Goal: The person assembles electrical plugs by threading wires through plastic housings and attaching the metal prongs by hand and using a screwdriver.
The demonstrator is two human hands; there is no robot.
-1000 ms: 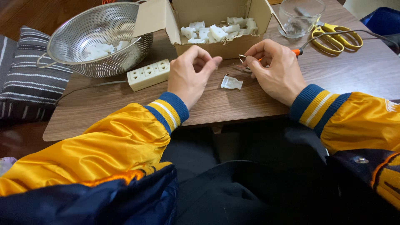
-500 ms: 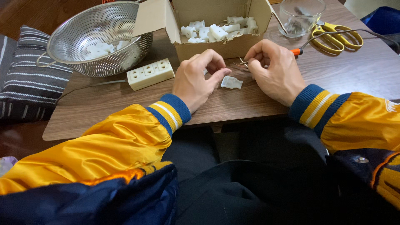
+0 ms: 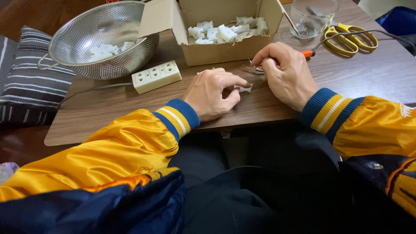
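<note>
My left hand (image 3: 213,93) rests on the brown table (image 3: 108,112) and pinches a small white plastic part (image 3: 244,88) between thumb and forefinger. My right hand (image 3: 284,73) is just to the right of it and grips a thin tool with an orange handle (image 3: 307,53), whose metal tip points left toward the white part. Behind both hands stands an open cardboard box (image 3: 225,50) holding several more white parts (image 3: 219,32).
A metal colander (image 3: 78,41) with several white parts sits at the back left, a cream power strip (image 3: 156,76) beside it. Yellow scissors (image 3: 346,38) and a glass bowl (image 3: 313,16) lie at the back right. A striped cushion (image 3: 26,82) is left of the table.
My left hand has slid right and down onto the white part and taken hold of it. My right hand has stayed near the box with the tool.
</note>
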